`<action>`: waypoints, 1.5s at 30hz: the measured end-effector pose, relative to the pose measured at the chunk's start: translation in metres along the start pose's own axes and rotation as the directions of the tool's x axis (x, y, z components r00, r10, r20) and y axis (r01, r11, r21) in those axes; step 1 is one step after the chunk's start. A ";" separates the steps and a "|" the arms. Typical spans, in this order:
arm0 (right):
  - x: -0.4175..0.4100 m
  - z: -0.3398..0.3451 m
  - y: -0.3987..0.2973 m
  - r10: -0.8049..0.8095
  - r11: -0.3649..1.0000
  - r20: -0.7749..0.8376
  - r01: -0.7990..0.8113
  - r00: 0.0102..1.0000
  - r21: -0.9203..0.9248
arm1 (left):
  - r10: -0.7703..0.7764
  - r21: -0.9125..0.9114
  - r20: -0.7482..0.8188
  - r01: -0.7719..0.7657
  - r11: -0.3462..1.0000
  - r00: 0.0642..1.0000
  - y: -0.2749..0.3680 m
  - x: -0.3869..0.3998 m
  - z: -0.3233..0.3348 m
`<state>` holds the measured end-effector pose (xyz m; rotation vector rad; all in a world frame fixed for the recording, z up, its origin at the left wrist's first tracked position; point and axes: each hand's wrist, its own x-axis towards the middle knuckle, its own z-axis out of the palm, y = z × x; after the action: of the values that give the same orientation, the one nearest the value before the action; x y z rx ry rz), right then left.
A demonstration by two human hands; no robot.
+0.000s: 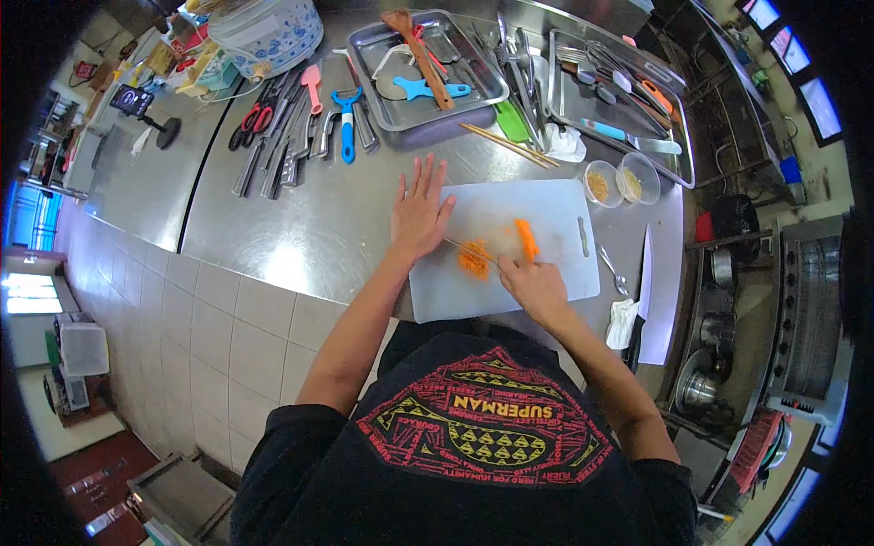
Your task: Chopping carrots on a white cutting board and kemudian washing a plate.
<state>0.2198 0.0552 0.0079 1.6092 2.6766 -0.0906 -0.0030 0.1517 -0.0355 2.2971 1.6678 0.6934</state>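
Note:
My right hand (536, 286) grips a knife (456, 243) by its handle, low over a white cutting board (560, 273). The thin blade points left through a small heap of finely cut orange carrot (474, 261). A second strip of cut carrot (526, 239) lies just beyond my right knuckles. My left hand (420, 211) is spread with its fingers apart at the board's left edge. Its thumb side is close to the knife tip; whether they touch cannot be seen. The knife handle is hidden inside my right fist.
Beyond the board lie wooden chopsticks (509, 145) and a metal tray (382, 116) of utensils. Two plastic cups (603, 185) with chopped bits stand at the back right. On the right rest a spoon (619, 283) and a large knife (644, 273). A blue peeler (347, 126) lies back left.

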 end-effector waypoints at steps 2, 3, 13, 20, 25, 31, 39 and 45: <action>-0.006 0.021 0.007 -0.016 0.997 -0.120 0.024 0.993 0.069 | 0.001 -0.002 -0.010 -0.001 1.000 1.000 0.002 -0.001 0.002; -0.003 0.013 0.006 -0.038 0.999 -0.080 0.041 0.996 0.035 | -0.023 0.014 -0.014 0.024 1.000 1.000 -0.004 -0.005 0.007; -0.004 -0.006 -0.007 -0.074 0.997 -0.030 0.074 0.997 -0.014 | -0.039 -0.017 -0.054 0.038 0.999 0.998 -0.009 -0.012 0.004; -0.007 -0.002 -0.007 -0.077 0.997 0.028 0.076 0.997 0.034 | 0.020 0.093 0.009 -0.020 0.995 1.000 0.001 -0.016 -0.002; -0.018 0.016 -0.011 -0.031 0.997 0.021 0.030 0.999 0.074 | 0.015 0.049 -0.007 -0.015 0.999 1.000 0.003 -0.016 -0.005; -0.021 0.009 -0.020 -0.002 0.996 0.023 0.000 1.000 0.089 | 0.032 0.037 -0.018 -0.031 0.999 0.999 0.000 -0.020 -0.004; -0.021 0.004 -0.019 -0.019 0.994 0.039 0.015 0.999 0.106 | 0.012 0.034 -0.016 -0.012 0.999 1.000 0.002 -0.020 -0.004; -0.003 -0.019 0.001 -0.071 0.992 0.099 0.060 0.993 0.113 | -0.046 0.072 -0.025 0.047 0.996 0.999 0.003 -0.019 0.001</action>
<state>0.2222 0.0539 0.0269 1.4988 2.6891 -0.3182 -0.0042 0.1328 -0.0395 2.2991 1.7794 0.6630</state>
